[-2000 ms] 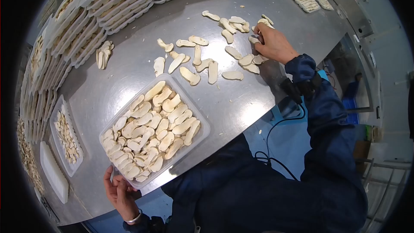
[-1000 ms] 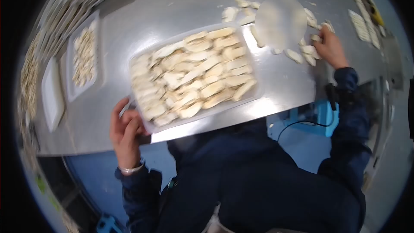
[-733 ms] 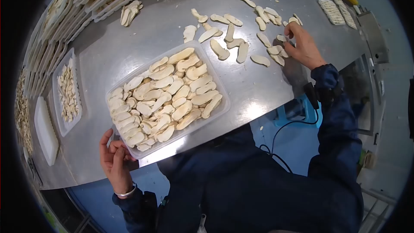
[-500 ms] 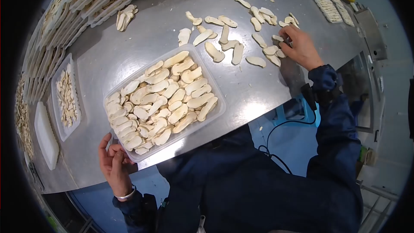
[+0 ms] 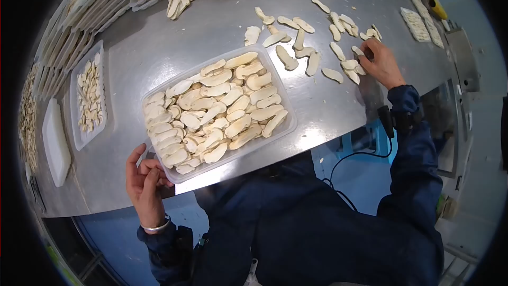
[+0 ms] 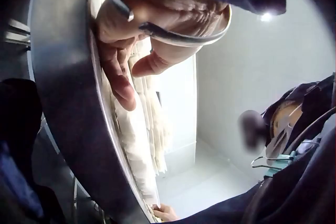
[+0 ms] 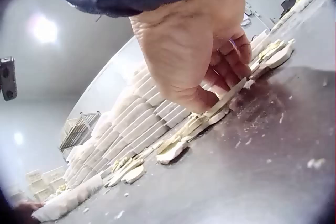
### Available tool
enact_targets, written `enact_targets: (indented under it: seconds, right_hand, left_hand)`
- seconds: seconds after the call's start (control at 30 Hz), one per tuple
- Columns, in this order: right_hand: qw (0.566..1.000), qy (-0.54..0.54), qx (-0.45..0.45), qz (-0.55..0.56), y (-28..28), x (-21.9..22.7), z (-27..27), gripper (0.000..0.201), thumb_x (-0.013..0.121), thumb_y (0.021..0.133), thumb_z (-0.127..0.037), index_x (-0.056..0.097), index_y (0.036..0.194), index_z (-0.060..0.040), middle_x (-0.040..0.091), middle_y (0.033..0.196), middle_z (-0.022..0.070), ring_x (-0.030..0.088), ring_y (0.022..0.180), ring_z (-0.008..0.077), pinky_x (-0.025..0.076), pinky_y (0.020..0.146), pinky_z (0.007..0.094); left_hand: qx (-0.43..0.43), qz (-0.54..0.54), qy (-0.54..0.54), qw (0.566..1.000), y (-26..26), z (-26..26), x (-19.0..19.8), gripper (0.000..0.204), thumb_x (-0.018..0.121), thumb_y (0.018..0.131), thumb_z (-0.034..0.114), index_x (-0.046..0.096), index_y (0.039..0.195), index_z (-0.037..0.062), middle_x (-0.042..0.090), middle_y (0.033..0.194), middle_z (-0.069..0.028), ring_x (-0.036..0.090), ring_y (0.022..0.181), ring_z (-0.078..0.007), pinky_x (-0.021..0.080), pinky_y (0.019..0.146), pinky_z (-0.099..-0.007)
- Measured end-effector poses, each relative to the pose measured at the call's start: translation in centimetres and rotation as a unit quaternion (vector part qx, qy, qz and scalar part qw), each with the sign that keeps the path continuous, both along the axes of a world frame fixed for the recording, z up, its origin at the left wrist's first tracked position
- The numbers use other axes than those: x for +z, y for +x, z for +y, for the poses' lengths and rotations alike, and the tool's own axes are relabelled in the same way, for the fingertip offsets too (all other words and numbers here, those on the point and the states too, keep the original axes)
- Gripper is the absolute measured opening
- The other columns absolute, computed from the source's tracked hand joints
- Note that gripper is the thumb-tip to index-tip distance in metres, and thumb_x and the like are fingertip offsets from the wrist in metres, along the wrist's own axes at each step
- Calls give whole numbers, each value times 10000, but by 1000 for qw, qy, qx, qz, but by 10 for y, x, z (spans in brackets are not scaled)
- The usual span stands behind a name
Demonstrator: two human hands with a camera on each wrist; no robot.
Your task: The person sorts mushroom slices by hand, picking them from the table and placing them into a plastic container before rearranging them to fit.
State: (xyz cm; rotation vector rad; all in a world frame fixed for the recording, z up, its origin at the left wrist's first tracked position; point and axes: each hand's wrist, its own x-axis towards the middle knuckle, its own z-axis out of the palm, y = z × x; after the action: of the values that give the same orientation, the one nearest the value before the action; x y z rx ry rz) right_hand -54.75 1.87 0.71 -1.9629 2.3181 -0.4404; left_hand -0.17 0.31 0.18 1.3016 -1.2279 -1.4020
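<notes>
A clear plastic tray (image 5: 290, 122), filled with rows of pale mushroom slices, sits near the table's front edge. My left hand (image 5: 145, 185) rests by the tray's near left corner, fingers loosely bent and thumb apart from them. In the left wrist view, this hand (image 6: 134, 50) lies along the table edge beside the tray wall. My right hand (image 5: 382, 66) is over loose slices at the right. In the right wrist view, its thumb and fingers (image 7: 202, 100) pinch a mushroom slice (image 7: 228, 98) at the table surface. More slices (image 5: 349, 64) lie right beside the fingertips.
Loose slices (image 5: 287, 57) are scattered beyond the filled tray. A small pile (image 5: 180, 4) lies farther back. Stacked filled trays (image 5: 69, 47) line the back and left. At left stand another slice tray (image 5: 100, 127) and a white block-like tray (image 5: 55, 143).
The head view has swung about, so the scene shifts in the frame. My right index finger has drawn back slightly from the farther slices. My left hand keeps its place at the tray corner.
</notes>
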Motion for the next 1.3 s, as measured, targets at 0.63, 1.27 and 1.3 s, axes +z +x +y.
enact_targets:
  seconds: [0.63, 1.27, 1.3]
  right_hand:
    - [895, -146, 411, -94, 323, 33, -12, 264, 680, 657, -66, 526, 869, -38, 508, 855, 99, 531, 826, 265, 405, 723, 366]
    - [894, -123, 427, -54, 351, 21, -22, 201, 662, 677, -77, 531, 824, -42, 472, 793, 74, 506, 779, 215, 388, 694, 342]
    - [895, -129, 421, -69, 349, 25, -22, 211, 664, 672, -75, 530, 832, -42, 476, 800, 79, 509, 781, 225, 389, 694, 347]
  left_hand:
    - [-34, 69, 37, 996, 5, -2, 5, 449, 487, 899, -24, 382, 1335, -18, 613, 903, -100, 614, 723, -132, 520, 637, -241]
    - [-34, 74, 35, 996, 5, -2, 8, 458, 495, 879, -23, 382, 1323, -33, 598, 888, -91, 595, 722, -120, 518, 645, -240]
    - [-24, 67, 36, 997, 5, -1, 9, 459, 493, 883, -20, 384, 1329, -34, 597, 888, -86, 585, 711, -114, 517, 639, -237]
